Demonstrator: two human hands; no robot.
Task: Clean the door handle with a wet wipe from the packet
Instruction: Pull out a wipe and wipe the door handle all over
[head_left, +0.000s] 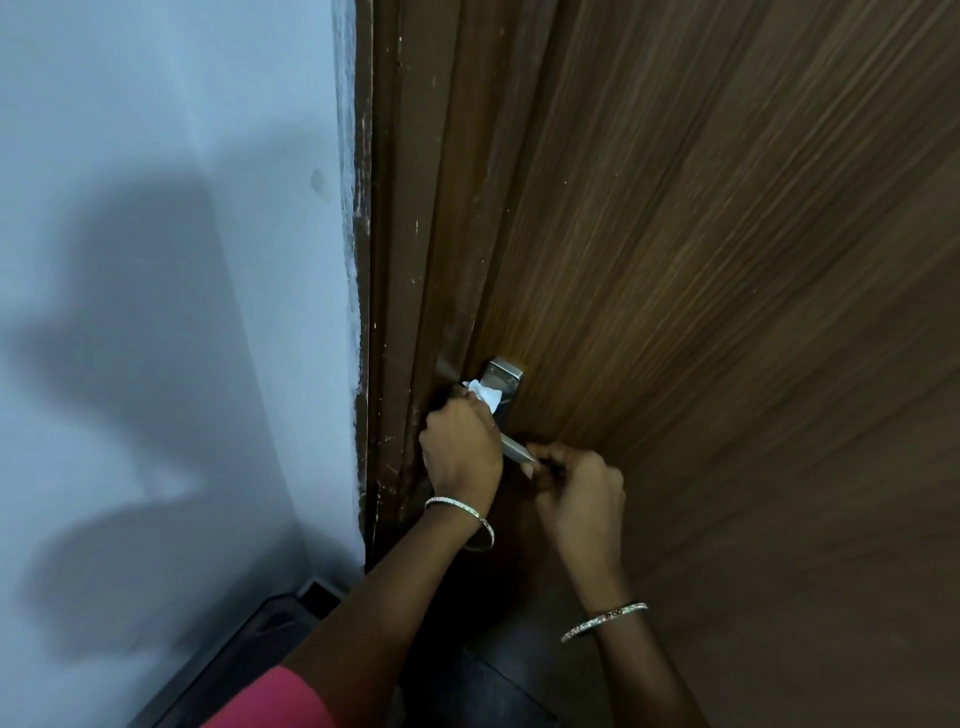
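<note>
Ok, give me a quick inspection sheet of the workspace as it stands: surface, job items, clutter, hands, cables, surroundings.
Surface: brown wood-grain door, shut against its scuffed frame.
Job's things: metal door handle, plate at top, lever running down to the right; white wet wipe pressed on the plate. Packet not in view.
Clutter: nothing seen.
Hands: left hand holds the wipe against the handle; right hand grips the lever's free end. A bangle on each wrist.
Cables: nothing seen.
Surroundings: pale wall left of the frame, carrying a shadow; dark floor below; pink sleeve at the bottom edge.
</note>
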